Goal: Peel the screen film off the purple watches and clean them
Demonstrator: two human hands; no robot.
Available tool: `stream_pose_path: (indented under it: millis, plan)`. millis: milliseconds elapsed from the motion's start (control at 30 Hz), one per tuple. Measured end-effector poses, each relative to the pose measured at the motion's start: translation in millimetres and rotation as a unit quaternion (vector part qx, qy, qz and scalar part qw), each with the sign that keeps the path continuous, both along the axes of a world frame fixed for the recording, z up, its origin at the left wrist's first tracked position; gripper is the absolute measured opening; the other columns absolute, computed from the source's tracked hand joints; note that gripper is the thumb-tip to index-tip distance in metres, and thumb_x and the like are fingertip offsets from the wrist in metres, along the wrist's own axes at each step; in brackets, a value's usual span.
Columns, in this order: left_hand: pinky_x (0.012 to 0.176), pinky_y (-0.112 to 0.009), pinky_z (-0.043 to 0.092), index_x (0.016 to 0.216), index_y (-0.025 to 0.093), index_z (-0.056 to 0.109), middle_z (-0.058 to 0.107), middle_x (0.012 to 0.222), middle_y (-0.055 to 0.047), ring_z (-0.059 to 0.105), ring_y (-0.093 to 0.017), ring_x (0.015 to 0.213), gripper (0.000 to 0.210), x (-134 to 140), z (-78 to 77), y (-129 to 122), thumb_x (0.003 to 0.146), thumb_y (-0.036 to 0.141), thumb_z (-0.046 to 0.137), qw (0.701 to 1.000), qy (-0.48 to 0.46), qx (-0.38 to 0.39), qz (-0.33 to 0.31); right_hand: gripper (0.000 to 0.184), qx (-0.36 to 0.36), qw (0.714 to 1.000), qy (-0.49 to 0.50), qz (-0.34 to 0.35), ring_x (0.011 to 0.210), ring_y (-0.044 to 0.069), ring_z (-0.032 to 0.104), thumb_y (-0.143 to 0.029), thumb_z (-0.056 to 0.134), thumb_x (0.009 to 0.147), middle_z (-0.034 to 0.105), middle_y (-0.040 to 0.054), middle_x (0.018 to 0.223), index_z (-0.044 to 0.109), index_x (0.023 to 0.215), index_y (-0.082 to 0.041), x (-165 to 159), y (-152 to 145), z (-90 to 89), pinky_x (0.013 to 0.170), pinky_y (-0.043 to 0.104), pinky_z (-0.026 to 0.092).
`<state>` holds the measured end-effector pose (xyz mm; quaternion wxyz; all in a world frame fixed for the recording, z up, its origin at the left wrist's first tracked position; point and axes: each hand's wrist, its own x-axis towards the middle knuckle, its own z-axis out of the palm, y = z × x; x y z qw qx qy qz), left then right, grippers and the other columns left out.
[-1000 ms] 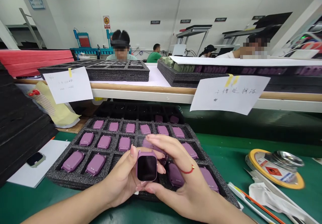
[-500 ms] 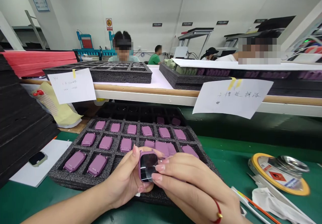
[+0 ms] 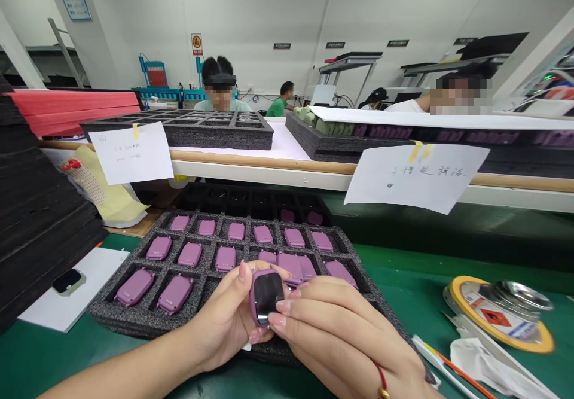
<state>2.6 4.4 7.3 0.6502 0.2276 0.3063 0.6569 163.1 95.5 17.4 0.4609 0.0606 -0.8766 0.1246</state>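
A purple, rounded-square watch with a glossy black screen [image 3: 268, 296] is held in the half-curled left hand [image 3: 228, 318] above a black foam tray [image 3: 117, 323]. Its edge is touched by the right hand's [image 3: 345, 330] bent fingers [image 3: 309, 310] (whether gripping, unclear).

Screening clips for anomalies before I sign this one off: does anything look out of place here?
Yes. Just beyond the right hand, one purple watch body appears to straddle compartments of the foam tray, overlapping a neighbour in view; other clearly visible ones lie one per compartment. No spill shows.
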Motion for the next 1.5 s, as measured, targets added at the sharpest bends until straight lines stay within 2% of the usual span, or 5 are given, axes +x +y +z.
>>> stream_pose_path:
  millis: [100,267,700,1100,1500]
  plan:
    - [0.04,-0.011,0.034,0.093,0.016,0.074,0.063,0.075,-0.001,0.044,-0.002,0.045,0.054,0,0.1,0,0.072,0.065,0.078,1.0,0.021,0.01,0.004,0.014,0.022,0.999,0.019,-0.02,0.087,0.018,0.069,-0.018,0.071,0.092,0.079,0.0018,0.09,0.071,0.106,-0.019,-7,-1,4.1,0.082,0.034,0.058]
    - [0.037,-0.011,0.034,0.087,0.016,0.064,0.05,0.066,0.006,0.042,-0.002,0.041,0.049,2,-3.1,0,0.074,0.062,0.077,0.989,0.134,0.061,-0.005,0.056,-0.067,0.996,-0.044,-0.038,0.075,0.018,0.061,-0.046,0.073,0.089,0.068,0.0057,0.086,0.056,0.133,-0.016,-13,-3,1.5,0.069,0.034,0.054]
    - [0.031,-0.012,0.025,0.085,0.014,0.065,0.07,0.072,-0.003,0.044,-0.003,0.038,0.051,1,4.8,0,0.076,0.063,0.075,0.998,0.051,-0.03,-0.033,0.075,-0.198,0.977,-0.071,0.04,0.102,0.021,0.064,-0.031,0.093,0.067,0.066,0.0062,0.109,0.057,0.133,-0.024,-16,5,-4.8,0.09,0.032,0.054]
    - [0.037,-0.011,0.025,0.073,0.016,0.052,0.058,0.066,0.003,0.033,-0.001,0.042,0.038,1,2.6,5,0.087,0.044,0.073,0.998,-0.034,0.001,0.056,0.029,-0.348,0.927,-0.064,-0.123,0.093,0.024,0.073,-0.039,0.066,0.086,0.075,0.0083,0.105,0.068,0.107,-0.02,-13,33,7.3,0.084,0.037,0.058]
    - [0.037,-0.012,0.021,0.072,0.017,0.049,0.053,0.062,0.004,0.029,-0.001,0.041,0.04,1,2.9,4,0.09,0.047,0.067,0.999,0.021,0.011,0.046,0.062,-0.26,0.924,-0.262,-0.105,0.132,0.027,0.058,-0.04,0.071,0.085,0.059,0.0101,0.145,0.052,0.143,-0.025,-2,46,20.3,0.112,0.049,0.046]
